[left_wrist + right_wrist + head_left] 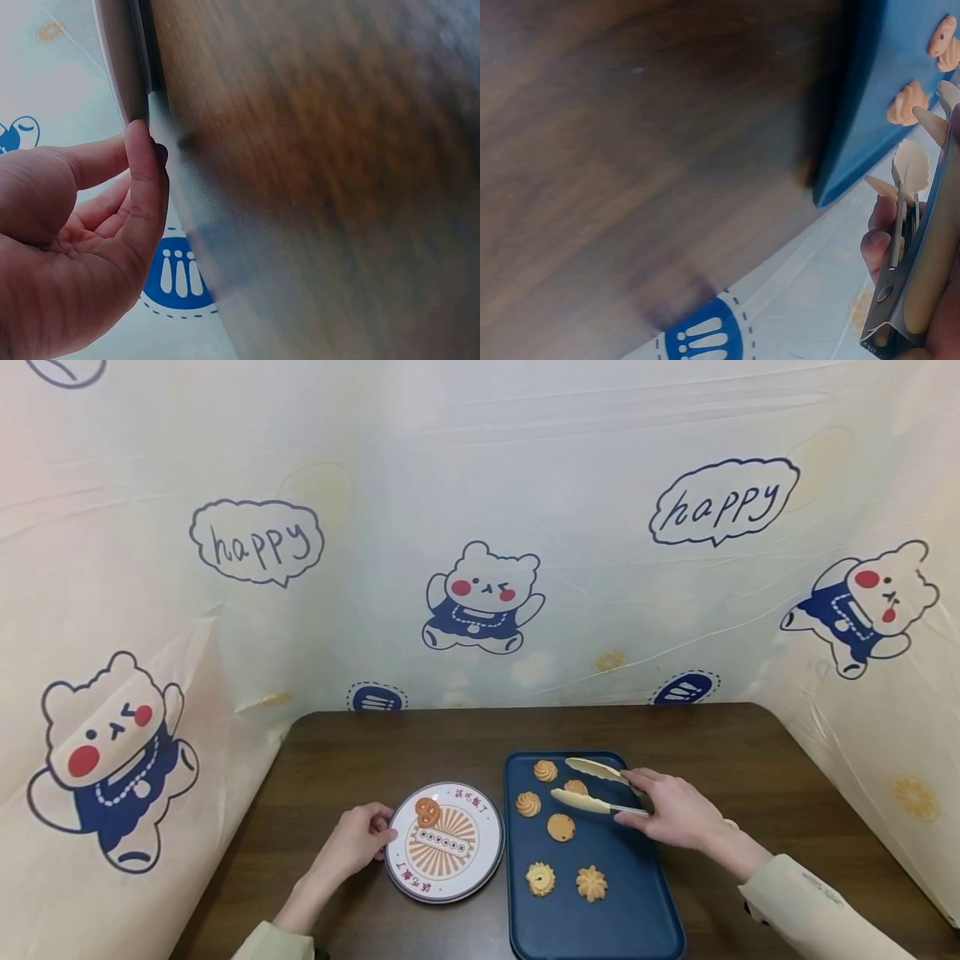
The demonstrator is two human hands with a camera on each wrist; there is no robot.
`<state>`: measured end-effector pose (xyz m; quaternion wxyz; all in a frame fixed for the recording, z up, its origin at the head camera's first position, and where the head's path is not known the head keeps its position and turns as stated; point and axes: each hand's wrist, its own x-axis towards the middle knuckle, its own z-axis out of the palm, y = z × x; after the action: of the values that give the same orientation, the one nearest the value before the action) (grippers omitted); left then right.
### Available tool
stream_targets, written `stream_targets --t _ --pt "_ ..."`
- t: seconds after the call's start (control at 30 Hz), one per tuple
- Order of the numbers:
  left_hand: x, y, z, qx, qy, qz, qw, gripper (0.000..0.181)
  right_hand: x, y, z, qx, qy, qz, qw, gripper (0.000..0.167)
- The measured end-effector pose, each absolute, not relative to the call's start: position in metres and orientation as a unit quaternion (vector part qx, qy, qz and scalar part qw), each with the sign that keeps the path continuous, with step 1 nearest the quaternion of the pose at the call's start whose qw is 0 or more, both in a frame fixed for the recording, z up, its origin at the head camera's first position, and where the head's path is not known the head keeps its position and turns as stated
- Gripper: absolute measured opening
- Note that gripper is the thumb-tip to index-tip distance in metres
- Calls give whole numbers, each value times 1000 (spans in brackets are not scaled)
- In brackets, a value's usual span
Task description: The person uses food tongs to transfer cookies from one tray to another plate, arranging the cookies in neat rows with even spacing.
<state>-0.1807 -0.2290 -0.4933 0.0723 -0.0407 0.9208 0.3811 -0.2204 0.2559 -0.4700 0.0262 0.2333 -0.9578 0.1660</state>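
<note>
My right hand (678, 810) grips a pair of tongs (581, 801) with cream-coloured tips, seen from behind in the right wrist view. The tips stand apart above a blue baking tray (600, 927), on either side of a small cookie (576, 787) partly covered by the lower tip. At the left, my left hand (357, 839) pinches the rim of a white round plate (486, 827) with printed orange rays. The left wrist view shows thumb and fingers (146, 187) at that rim. A pretzel-shaped cookie (427, 812) lies on the plate's upper left.
On the tray lie swirl cookies (528, 804), a round cookie with dark specks (561, 827), a scalloped one (540, 878) and a flower-shaped one (592, 883). Plate and tray sit side by side on a dark wooden table (397, 743). A printed curtain (585, 610) surrounds the table.
</note>
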Motion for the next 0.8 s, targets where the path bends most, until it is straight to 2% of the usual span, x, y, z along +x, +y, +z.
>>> stream_targets --t 0.8 --pt "-181 -228 -493 -36 922 378 76 30 -213 269 -486 229 -958 174 17 63"
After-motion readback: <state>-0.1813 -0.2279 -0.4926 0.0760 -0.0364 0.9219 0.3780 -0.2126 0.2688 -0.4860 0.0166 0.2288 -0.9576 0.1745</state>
